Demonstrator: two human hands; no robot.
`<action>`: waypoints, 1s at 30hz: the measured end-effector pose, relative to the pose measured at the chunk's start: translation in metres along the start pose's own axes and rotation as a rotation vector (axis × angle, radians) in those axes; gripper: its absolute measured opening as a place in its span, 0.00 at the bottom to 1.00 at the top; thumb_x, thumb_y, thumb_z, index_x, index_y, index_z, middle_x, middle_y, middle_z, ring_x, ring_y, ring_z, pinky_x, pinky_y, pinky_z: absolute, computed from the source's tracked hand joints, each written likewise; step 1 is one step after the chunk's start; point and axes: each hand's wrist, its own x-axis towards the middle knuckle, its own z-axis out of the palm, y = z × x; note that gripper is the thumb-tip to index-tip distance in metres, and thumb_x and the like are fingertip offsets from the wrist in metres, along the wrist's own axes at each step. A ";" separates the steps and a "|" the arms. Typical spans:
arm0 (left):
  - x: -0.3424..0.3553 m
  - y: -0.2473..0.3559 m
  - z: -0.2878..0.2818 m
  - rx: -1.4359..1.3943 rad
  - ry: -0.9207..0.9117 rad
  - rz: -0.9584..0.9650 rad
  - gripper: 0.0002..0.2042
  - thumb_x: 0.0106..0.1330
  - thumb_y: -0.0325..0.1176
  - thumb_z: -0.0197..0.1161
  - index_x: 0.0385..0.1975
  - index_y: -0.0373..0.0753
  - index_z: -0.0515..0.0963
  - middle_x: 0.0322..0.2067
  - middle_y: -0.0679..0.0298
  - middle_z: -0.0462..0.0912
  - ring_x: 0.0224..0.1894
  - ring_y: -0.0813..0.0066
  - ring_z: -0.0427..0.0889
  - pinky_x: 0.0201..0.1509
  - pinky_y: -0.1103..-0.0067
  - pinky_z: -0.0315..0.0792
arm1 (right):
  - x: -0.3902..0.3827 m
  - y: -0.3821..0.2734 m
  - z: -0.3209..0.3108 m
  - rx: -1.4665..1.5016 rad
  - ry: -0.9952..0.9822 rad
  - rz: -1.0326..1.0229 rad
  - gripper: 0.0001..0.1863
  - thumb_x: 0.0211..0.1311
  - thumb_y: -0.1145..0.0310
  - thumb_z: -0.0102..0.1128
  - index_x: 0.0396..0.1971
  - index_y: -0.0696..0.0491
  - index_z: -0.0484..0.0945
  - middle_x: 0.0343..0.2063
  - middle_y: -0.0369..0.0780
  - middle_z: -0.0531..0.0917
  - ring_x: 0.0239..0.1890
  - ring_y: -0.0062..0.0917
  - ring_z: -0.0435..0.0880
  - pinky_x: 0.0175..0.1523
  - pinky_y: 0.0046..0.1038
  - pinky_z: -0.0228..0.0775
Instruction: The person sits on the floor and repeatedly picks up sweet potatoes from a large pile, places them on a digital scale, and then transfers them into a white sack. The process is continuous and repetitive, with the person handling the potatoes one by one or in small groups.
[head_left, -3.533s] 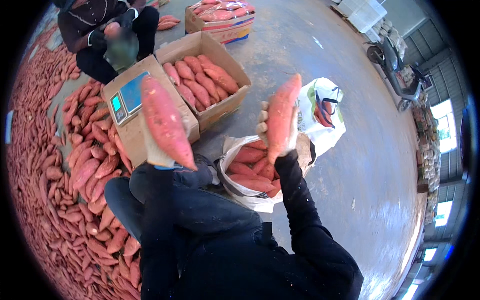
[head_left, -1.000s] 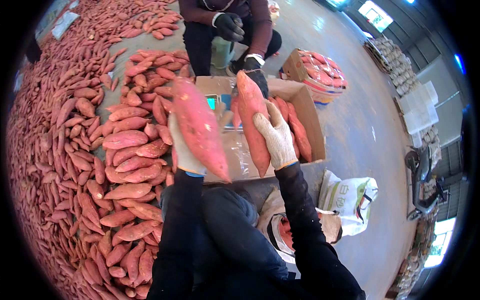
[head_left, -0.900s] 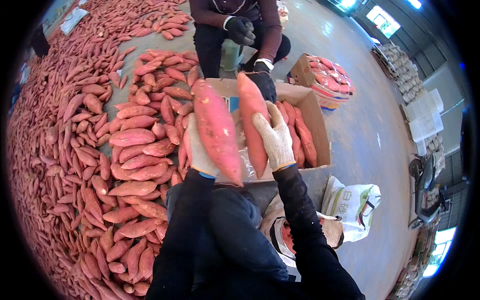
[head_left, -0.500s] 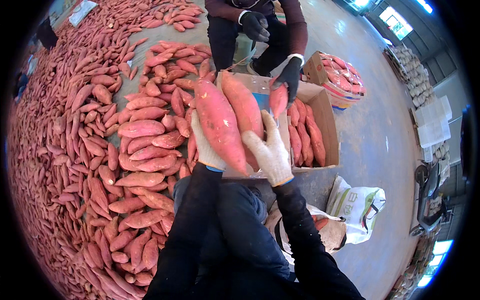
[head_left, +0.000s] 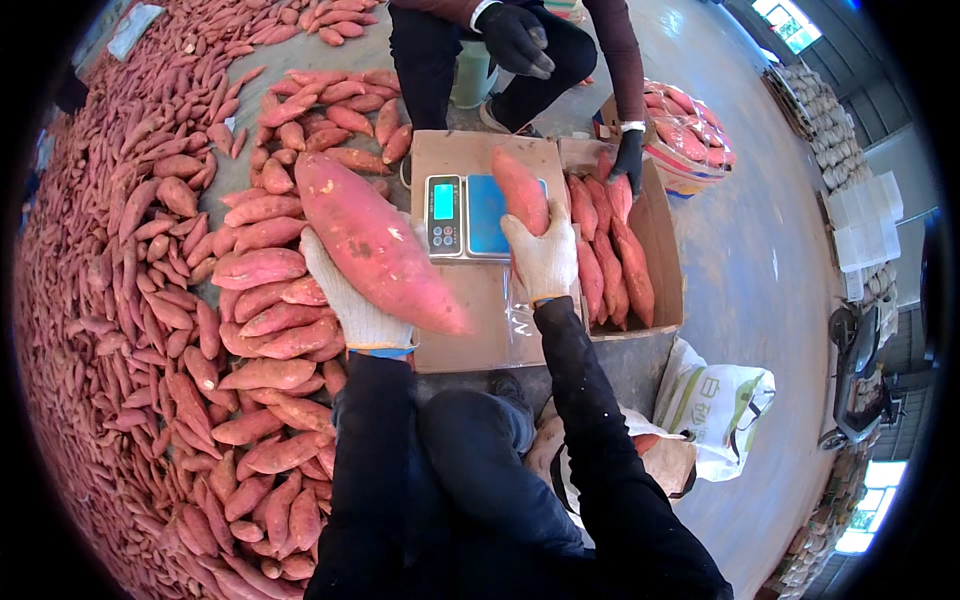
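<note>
the left hand (head_left: 345,295), in a white glove, is cupping a big sweet potato (head_left: 378,243) from below, fingers wrapped round its underside. this potato is long, fat in the middle, tapering to a point, with pinkish-red skin and pale scuffs, and it is lying slantwise above the pile (head_left: 200,300) and the box flap (head_left: 470,310). the right hand (head_left: 543,258), also gloved, is gripping a smaller potato (head_left: 520,190) upright over the blue scale (head_left: 480,215). the box (head_left: 660,250) beside it is holding more potatoes standing in rows. another person's dark-gloved hand (head_left: 628,160) is hanging at the box's far edge.
</note>
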 end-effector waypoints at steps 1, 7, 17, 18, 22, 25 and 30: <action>0.001 -0.002 0.000 0.011 -0.044 0.024 0.23 0.76 0.45 0.47 0.67 0.46 0.60 0.60 0.60 0.68 0.61 0.65 0.68 0.68 0.67 0.62 | 0.005 0.007 0.009 -0.033 0.012 -0.001 0.40 0.45 0.50 0.69 0.58 0.56 0.72 0.49 0.54 0.79 0.54 0.47 0.78 0.58 0.44 0.69; 0.009 0.000 -0.016 0.124 0.049 -0.035 0.23 0.75 0.45 0.48 0.67 0.47 0.59 0.58 0.62 0.69 0.59 0.66 0.70 0.64 0.66 0.66 | 0.010 -0.007 0.031 -0.175 -0.010 0.069 0.41 0.45 0.50 0.71 0.60 0.54 0.70 0.49 0.54 0.78 0.54 0.49 0.75 0.58 0.45 0.68; 0.012 -0.008 -0.003 0.666 0.159 0.087 0.26 0.75 0.42 0.52 0.69 0.43 0.56 0.62 0.61 0.66 0.62 0.68 0.67 0.67 0.69 0.64 | 0.013 0.005 0.039 -0.303 0.061 -0.040 0.46 0.45 0.46 0.72 0.63 0.53 0.65 0.51 0.51 0.77 0.54 0.47 0.75 0.56 0.47 0.68; 0.012 -0.006 -0.006 0.547 0.152 0.064 0.27 0.74 0.43 0.53 0.68 0.43 0.56 0.62 0.60 0.66 0.62 0.67 0.68 0.67 0.68 0.64 | 0.013 0.001 0.034 -0.310 0.046 -0.045 0.46 0.45 0.45 0.72 0.63 0.53 0.66 0.50 0.51 0.77 0.54 0.47 0.75 0.56 0.47 0.68; 0.013 0.003 -0.015 0.057 0.106 0.001 0.27 0.75 0.46 0.50 0.69 0.43 0.55 0.63 0.60 0.65 0.63 0.65 0.67 0.69 0.65 0.63 | 0.013 -0.001 0.031 -0.337 0.089 -0.074 0.46 0.45 0.45 0.71 0.63 0.55 0.66 0.51 0.51 0.77 0.54 0.48 0.75 0.57 0.47 0.68; 0.013 0.006 -0.019 0.157 0.014 -0.014 0.25 0.79 0.47 0.41 0.71 0.47 0.53 0.66 0.60 0.63 0.65 0.62 0.65 0.70 0.64 0.61 | 0.014 -0.003 0.029 -0.334 0.103 -0.075 0.45 0.47 0.46 0.71 0.62 0.56 0.66 0.52 0.51 0.76 0.55 0.48 0.75 0.58 0.46 0.68; 0.013 0.014 -0.011 0.058 0.121 -0.071 0.26 0.78 0.49 0.40 0.71 0.47 0.53 0.65 0.58 0.64 0.62 0.61 0.69 0.67 0.61 0.65 | 0.016 -0.010 0.020 -0.280 0.150 -0.178 0.45 0.49 0.48 0.70 0.63 0.58 0.66 0.54 0.53 0.75 0.56 0.48 0.74 0.59 0.45 0.68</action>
